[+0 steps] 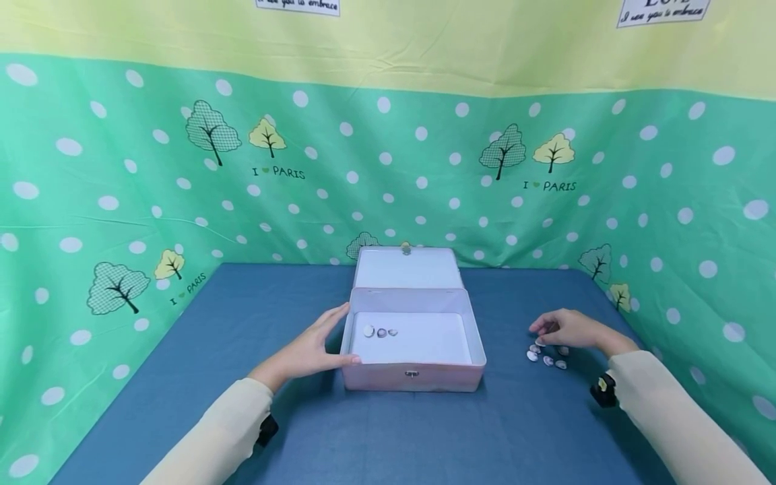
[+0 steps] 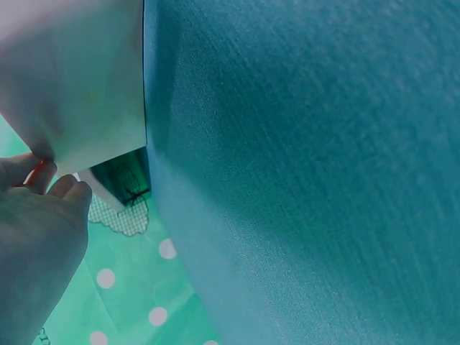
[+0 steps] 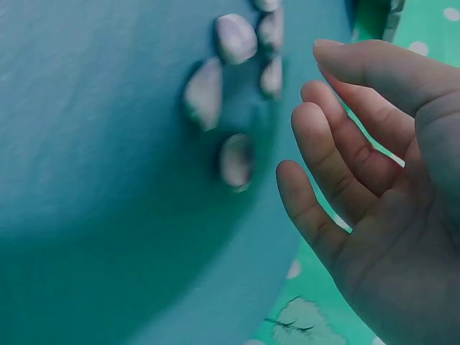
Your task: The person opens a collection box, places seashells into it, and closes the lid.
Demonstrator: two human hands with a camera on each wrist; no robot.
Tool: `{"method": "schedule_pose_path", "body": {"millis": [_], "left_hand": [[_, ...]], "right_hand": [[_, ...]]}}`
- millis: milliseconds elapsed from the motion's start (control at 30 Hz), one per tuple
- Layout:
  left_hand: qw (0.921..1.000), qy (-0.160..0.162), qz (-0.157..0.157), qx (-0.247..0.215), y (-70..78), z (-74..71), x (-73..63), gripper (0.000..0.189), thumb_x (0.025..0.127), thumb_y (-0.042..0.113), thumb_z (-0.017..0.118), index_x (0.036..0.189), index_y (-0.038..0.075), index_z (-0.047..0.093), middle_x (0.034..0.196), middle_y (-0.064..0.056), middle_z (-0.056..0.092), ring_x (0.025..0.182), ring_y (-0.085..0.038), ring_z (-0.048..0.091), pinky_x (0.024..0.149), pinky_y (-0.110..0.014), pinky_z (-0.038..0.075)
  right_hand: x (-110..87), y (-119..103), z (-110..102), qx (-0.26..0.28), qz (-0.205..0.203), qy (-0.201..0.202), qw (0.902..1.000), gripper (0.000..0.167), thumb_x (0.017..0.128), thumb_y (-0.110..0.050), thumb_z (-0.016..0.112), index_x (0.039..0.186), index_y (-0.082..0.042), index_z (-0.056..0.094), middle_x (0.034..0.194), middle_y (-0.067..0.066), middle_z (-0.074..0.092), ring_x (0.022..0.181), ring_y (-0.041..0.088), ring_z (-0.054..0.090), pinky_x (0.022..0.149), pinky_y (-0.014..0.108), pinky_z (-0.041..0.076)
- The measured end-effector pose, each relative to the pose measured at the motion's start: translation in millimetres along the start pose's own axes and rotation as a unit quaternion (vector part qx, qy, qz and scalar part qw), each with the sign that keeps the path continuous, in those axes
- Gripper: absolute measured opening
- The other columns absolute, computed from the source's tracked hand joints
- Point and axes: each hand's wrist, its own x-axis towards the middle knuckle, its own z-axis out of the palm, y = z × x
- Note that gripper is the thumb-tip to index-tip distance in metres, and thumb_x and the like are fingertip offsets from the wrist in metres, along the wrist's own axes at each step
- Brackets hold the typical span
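A pale pink metal box (image 1: 415, 378) stands on the blue table with its lid (image 1: 405, 267) tipped back. Inside, toward the left, three small shell-like pieces lie in a row: a white one (image 1: 369, 331), a darker-rimmed one (image 1: 381, 333) and a smaller one (image 1: 393, 332). My left hand (image 1: 306, 349) rests on the box's left side, thumb at the front left corner and fingers spread along the wall. To the right, my right hand (image 1: 574, 329) hovers just above several whitish-purple shells (image 3: 236, 39), fingers loosely bent. The right wrist view shows nothing between those fingers.
Blue cloth covers the table (image 1: 412, 438). A green dotted curtain (image 1: 418, 162) printed with trees hangs behind and along both sides. Black straps (image 1: 603, 391) sit at both wrists. The loose shells lie to the right of the box.
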Motion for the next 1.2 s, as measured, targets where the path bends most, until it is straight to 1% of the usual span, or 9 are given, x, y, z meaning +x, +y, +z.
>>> {"method": "schedule_pose_path", "body": {"millis": [100, 133, 233, 333, 433, 667, 867, 1067, 1200], "left_hand": [[1.0, -0.001, -0.001, -0.001, -0.7, 0.3, 0.4, 0.109, 0.079, 0.058, 0.079, 0.163, 0.026, 0.017, 0.166, -0.002, 0.015, 0.149, -0.033, 0.019, 0.107, -0.066, 0.029], [1.0, -0.001, -0.002, -0.001, -0.8, 0.1, 0.2, 0.109, 0.079, 0.058, 0.079, 0.163, 0.026, 0.017, 0.166, -0.002, 0.015, 0.149, -0.033, 0.019, 0.107, -0.066, 0.029], [1.0, -0.001, -0.002, -0.002, -1.1, 0.1, 0.3, 0.109, 0.079, 0.058, 0.079, 0.163, 0.027, 0.016, 0.166, -0.002, 0.014, 0.149, -0.033, 0.019, 0.107, -0.066, 0.029], [1.0, 0.0, -0.002, -0.001, -1.2, 0.0, 0.1, 0.109, 0.079, 0.058, 0.079, 0.162, 0.027, 0.016, 0.166, -0.002, 0.015, 0.149, -0.032, 0.019, 0.108, -0.065, 0.029], [1.0, 0.0, 0.0, -0.001, -1.5, 0.3, 0.3, 0.109, 0.079, 0.058, 0.079, 0.162, 0.027, 0.017, 0.166, -0.002, 0.015, 0.149, -0.032, 0.019, 0.108, -0.066, 0.029], [1.0, -0.002, -0.006, -0.002, -1.1, 0.4, 0.0, 0.109, 0.079, 0.058, 0.079, 0.162, 0.028, 0.016, 0.166, -0.002, 0.014, 0.149, -0.032, 0.019, 0.107, -0.066, 0.029], [1.0, -0.002, -0.006, -0.003, -0.8, 0.3, 0.6, 0.109, 0.079, 0.059, 0.079, 0.162, 0.03, 0.016, 0.166, -0.003, 0.014, 0.149, -0.032, 0.018, 0.107, -0.066, 0.029], [1.0, 0.0, -0.006, -0.004, -0.3, -0.1, 0.4, 0.109, 0.078, 0.059, 0.08, 0.162, 0.029, 0.017, 0.166, 0.001, 0.014, 0.149, -0.032, 0.018, 0.108, -0.066, 0.028], [1.0, -0.001, -0.005, 0.0, -0.5, 0.2, 0.1, 0.109, 0.078, 0.059, 0.079, 0.162, 0.029, 0.017, 0.166, -0.001, 0.015, 0.149, -0.033, 0.019, 0.108, -0.066, 0.028]], "right_hand": [[-2.0, 9, 3, 0.016, 0.019, 0.0, 0.9997, 0.029, 0.094, -0.011, 0.069, 0.119, 0.002, 0.067, 0.111, 0.011, 0.066, 0.075, 0.025, 0.059, 0.062, 0.037, 0.052], [-2.4, 11, 4, 0.015, 0.02, 0.002, 0.9997, 0.028, 0.093, -0.012, 0.07, 0.119, 0.001, 0.067, 0.11, 0.01, 0.066, 0.078, 0.024, 0.058, 0.064, 0.037, 0.052], [-2.9, 16, 6, 0.004, 0.018, 0.008, 0.9998, 0.027, 0.091, -0.011, 0.072, 0.116, -0.002, 0.068, 0.105, 0.007, 0.064, 0.085, 0.02, 0.057, 0.068, 0.035, 0.051], [-2.8, 19, 7, -0.001, 0.007, 0.012, 0.9999, 0.026, 0.09, -0.01, 0.072, 0.114, -0.001, 0.068, 0.101, 0.006, 0.063, 0.083, 0.018, 0.056, 0.068, 0.032, 0.049], [-2.3, 20, 8, 0.006, 0.008, 0.017, 0.9998, 0.024, 0.09, -0.008, 0.072, 0.112, 0.0, 0.068, 0.097, 0.006, 0.063, 0.079, 0.017, 0.055, 0.064, 0.029, 0.048], [-3.4, 19, 10, 0.039, 0.017, 0.012, 0.999, 0.02, 0.091, -0.006, 0.07, 0.11, 0.0, 0.067, 0.091, 0.007, 0.058, 0.073, 0.019, 0.053, 0.06, 0.029, 0.047], [-4.8, 17, 9, 0.042, 0.015, 0.01, 0.999, 0.019, 0.092, -0.006, 0.069, 0.11, 0.002, 0.066, 0.089, 0.007, 0.058, 0.072, 0.018, 0.053, 0.06, 0.028, 0.046], [-3.9, 18, 9, 0.05, 0.023, 0.008, 0.9985, 0.018, 0.092, -0.005, 0.07, 0.107, 0.002, 0.066, 0.088, 0.007, 0.058, 0.071, 0.019, 0.053, 0.059, 0.028, 0.046], [-3.4, 17, 8, 0.051, 0.014, 0.011, 0.9986, 0.016, 0.091, -0.005, 0.07, 0.105, 0.002, 0.065, 0.087, 0.007, 0.059, 0.068, 0.02, 0.055, 0.057, 0.03, 0.048]]}}
